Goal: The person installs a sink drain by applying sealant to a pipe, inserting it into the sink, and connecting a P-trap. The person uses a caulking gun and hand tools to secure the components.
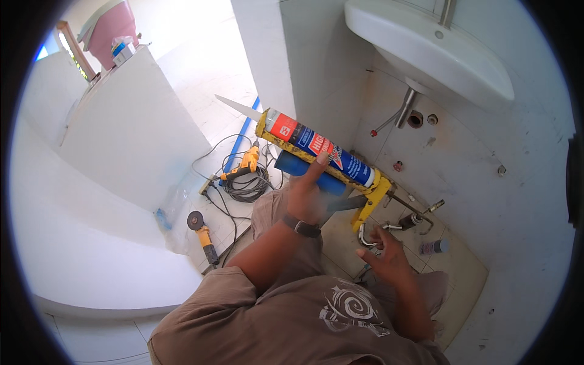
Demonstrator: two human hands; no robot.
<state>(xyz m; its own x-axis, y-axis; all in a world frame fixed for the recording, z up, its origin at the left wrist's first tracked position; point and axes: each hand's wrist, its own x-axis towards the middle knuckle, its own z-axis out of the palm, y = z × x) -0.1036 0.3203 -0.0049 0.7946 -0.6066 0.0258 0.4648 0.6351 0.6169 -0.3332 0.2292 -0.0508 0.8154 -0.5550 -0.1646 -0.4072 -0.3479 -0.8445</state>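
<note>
A yellow caulking gun (pixel 372 204), scuffed and loaded with a red and blue sealant cartridge (pixel 325 148), is tilted in front of me. Its long white nozzle (pixel 238 108) points to the upper left. My left hand (pixel 308 198) is closed around the gun's barrel, thumb along the cartridge. A short blue pipe (pixel 328 182) shows just under the barrel; I cannot tell whether the hand holds it too. Beside the gun's handle and trigger, my right hand (pixel 387 255) has its thumb and fingers apart, gripping nothing visible.
A white washbasin (pixel 438 55) hangs at upper right, above a metal drain pipe (pixel 406 108). On the floor at left are a yellow drill (pixel 246 163), coiled cable (pixel 246 187) and an angle grinder (pixel 203 237). Fittings and a small grey-capped container (pixel 434 247) lie at right.
</note>
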